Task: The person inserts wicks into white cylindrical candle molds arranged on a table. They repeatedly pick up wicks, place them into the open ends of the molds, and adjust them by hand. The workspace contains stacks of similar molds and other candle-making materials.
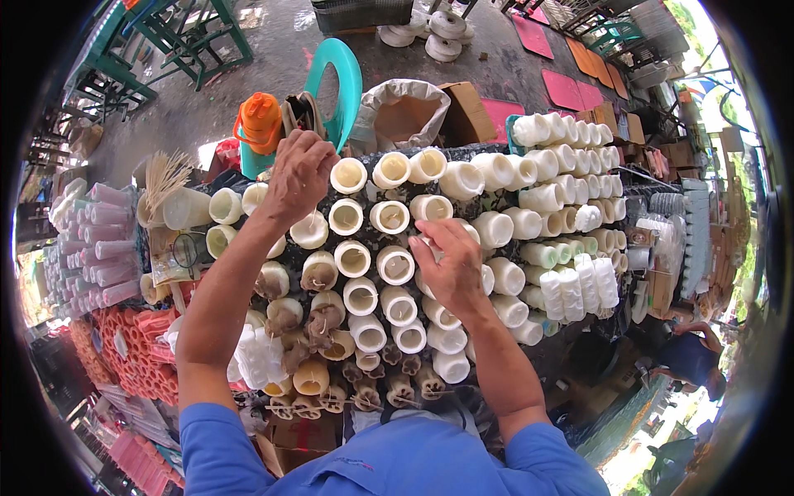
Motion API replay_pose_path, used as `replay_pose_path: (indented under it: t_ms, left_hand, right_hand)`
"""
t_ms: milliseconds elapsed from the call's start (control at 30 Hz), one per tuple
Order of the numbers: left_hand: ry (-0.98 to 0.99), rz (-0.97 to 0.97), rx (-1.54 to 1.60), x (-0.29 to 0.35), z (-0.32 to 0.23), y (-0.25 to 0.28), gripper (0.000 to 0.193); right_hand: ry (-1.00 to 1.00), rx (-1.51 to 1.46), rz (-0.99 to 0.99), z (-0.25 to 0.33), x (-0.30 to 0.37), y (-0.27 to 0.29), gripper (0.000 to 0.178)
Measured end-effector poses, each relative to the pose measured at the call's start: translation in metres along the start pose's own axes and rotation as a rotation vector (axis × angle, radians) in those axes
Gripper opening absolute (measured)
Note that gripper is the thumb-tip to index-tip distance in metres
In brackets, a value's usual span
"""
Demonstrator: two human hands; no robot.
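Rows of hollow white wax candles, many with a thin wick inside, stand on the dark-covered table. My left hand (303, 172) is over the far left part of the rows, its fingers curled together; whatever they hold is hidden. Just right of it stands an open-topped candle (348, 175). My right hand (452, 263) is over the middle rows, fingers bent and slightly apart, with nothing visible in them. Its fingertips are close to a candle (395, 266) and below another candle (431, 209). Near my body, several brownish candles (311, 376) stand among the white ones.
An orange jug (260, 122) and a green plastic chair (335, 83) are beyond the table, beside a white sack (405, 112). Thin sticks (168, 175) stand at the left. Pink wrapped cylinders (103, 240) line the left edge. Another person (693, 355) is at the right.
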State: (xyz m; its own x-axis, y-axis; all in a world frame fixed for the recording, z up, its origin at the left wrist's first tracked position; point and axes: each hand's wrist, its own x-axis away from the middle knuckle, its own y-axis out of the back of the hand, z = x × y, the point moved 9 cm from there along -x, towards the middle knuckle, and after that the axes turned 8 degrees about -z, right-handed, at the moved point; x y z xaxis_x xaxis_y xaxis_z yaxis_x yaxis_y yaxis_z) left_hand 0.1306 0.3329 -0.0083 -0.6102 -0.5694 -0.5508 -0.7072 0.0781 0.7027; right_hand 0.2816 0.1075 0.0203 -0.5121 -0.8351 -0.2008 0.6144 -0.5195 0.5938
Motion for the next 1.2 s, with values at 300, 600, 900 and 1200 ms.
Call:
replay_pose_path:
  t_ms: [300,600,900,1200]
  left_hand:
    - [0.273,0.094,0.166,0.023,-0.073,0.058,0.029]
    - [0.489,0.522,0.718,0.142,-0.29,0.049,0.034]
    - [0.674,1.409,0.781,0.428,-0.499,-0.134,0.039]
    - [0.367,1.238,0.314,0.64,-0.418,-0.349,0.039]
  right_hand:
    - [-0.143,0.12,-0.251,-0.008,0.118,0.155,0.035]
    - [-0.18,0.034,-0.618,-0.058,0.268,0.25,0.027]
    - [-0.949,0.225,-0.03,-0.387,0.602,0.144,0.018]
    - [-0.77,0.225,0.042,-0.512,0.598,0.011,0.025]
